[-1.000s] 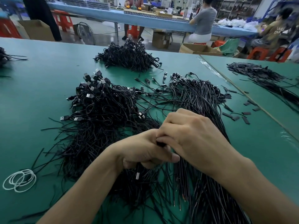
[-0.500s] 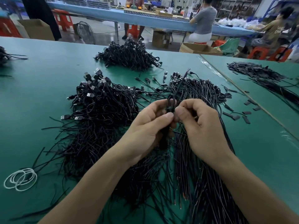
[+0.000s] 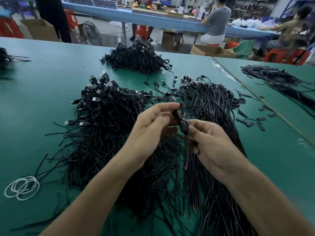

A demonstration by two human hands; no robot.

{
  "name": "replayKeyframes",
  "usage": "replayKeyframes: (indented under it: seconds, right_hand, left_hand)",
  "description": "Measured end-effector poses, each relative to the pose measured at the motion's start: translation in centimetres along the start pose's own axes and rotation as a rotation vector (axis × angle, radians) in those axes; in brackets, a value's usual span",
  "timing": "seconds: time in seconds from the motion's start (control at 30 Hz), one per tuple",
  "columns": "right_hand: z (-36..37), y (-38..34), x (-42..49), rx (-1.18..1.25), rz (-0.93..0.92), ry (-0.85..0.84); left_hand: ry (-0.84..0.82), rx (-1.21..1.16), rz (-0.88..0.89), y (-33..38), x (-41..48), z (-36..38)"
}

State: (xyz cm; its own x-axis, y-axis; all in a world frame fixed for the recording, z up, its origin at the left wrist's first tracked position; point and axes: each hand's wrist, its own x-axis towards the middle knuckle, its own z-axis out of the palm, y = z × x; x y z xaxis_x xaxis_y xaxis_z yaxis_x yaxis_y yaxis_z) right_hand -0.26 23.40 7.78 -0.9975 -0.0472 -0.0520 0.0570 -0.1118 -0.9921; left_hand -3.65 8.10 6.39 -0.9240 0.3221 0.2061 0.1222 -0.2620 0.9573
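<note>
Over piles (image 3: 105,116) | left hand (image 3: 153,128), right hand (image 3: 211,143) pinch cable (image 3: 183,124) | table seam (image 3: 265,103) well right

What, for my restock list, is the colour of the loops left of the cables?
White; the head view shows the loops best.

Even overhead light, fairly dim, soft shadows. Mild glare on the green surface (image 3: 42,103) at right. Wide-angle bending at edges. Background people blurred; motion blur on the cable (image 3: 183,123) between the fingers (image 3: 167,106).

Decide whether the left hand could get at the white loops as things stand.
Probably yes: the left hand holds a cable, but the white loops lie uncovered on the table to its left.
</note>
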Motion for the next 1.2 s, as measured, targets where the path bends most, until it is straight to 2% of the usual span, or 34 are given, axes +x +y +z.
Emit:
replayKeyframes:
  seconds: [0.1, 0.2, 0.27, 0.4, 0.47, 0.53, 0.6, 0.7, 0.83, 0.93, 1.0, 1.07, 1.2]
  right_hand:
    - [0.3, 0.4, -0.2, 0.023, -0.001, -0.061]
    - [0.3, 0.4, -0.1, -0.019, 0.002, -0.096]
    - [0.0, 0.2, 0.0, -0.023, 0.040, -0.068]
    - [-0.6, -0.4, 0.3, -0.054, 0.066, -0.002]
    - [-1.1, -0.5, 0.5, -0.155, 0.013, 0.091]
    - [-1.2, -0.5, 0.5, -0.209, -0.059, 0.134]
    - [-1.0, -0.6, 0.3, -0.212, -0.137, 0.090]
    - [-0.3, -0.5, -0.1, -0.219, -0.191, -0.039]
    - [-0.4, 0.2, -0.2, -0.235, -0.102, -0.089]
    - [-0.8, 0.6, 0.2, -0.167, -0.020, -0.049]
    - [-1.1, 0.7, 0.5, -0.172, 0.004, -0.022]
    - [-1.3, 0.5, 0.8, -0.200, -0.002, 0.013]
    - [-1.5, 0.0, 1.0, -0.258, -0.106, 0.139]
  left_hand:
    - [-0.034, -0.195, -0.016, 0.3, -0.2, 0.1]
    - [-0.101, -0.190, -0.009, 0.2, -0.6, 0.5]
    - [-0.123, -0.086, 0.008, 0.2, -0.7, 0.7]
    - [-0.156, 0.294, 0.117, -0.3, -0.7, 0.8]
    - [-0.030, 0.530, 0.159, -1.0, -0.6, 0.7]
    - [0.148, 0.591, 0.183, -1.5, -0.6, 0.7]
    - [0.196, 0.507, 0.152, -1.6, -0.5, 0.8]
    - [0.155, 0.396, 0.114, -1.4, -0.4, 0.5]
    - [0.125, 0.173, 0.106, -0.3, -0.1, 0.0]
    - [0.059, -0.065, 0.076, 0.1, -0.2, 0.0]
    - [0.014, -0.121, 0.084, 0.0, -0.4, 0.2]
    - [-0.026, -0.055, 0.125, -0.3, -0.6, 0.7]
    - [0.069, 0.438, 0.237, -1.6, -0.6, 1.4]
